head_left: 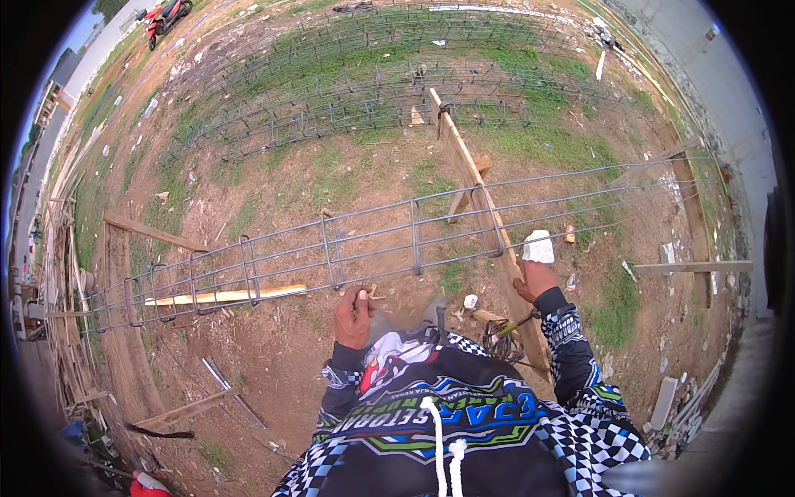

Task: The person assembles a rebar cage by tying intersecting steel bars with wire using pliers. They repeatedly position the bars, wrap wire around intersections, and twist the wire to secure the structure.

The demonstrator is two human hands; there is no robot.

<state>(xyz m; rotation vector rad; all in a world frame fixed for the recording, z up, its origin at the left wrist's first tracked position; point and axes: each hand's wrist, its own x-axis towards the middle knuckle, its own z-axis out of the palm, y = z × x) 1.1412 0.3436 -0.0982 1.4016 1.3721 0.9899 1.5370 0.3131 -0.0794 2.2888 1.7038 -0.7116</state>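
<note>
A long cage of steel rebar (373, 245) crosses in front of me, its long bars held by square stirrups (332, 252) spaced along the left half. It rests across a wooden plank (469, 170) standing on edge. My left hand (354, 318) is just on the near side of the lowest bar, fingers curled and pressed together; what they may hold is too small to make out. My right hand (538, 280) is closed at the plank's edge, right of the last stirrup. A white chunk (538, 247) shows just beyond its knuckles.
More rebar cages (356, 99) lie on the grass beyond. Wooden supports stand at the left (116, 273) and right (691, 207). A coil of wire (500, 341) is beside the plank's near end. A wall (704, 74) runs along the right; a red motorcycle (166, 18) stands far left.
</note>
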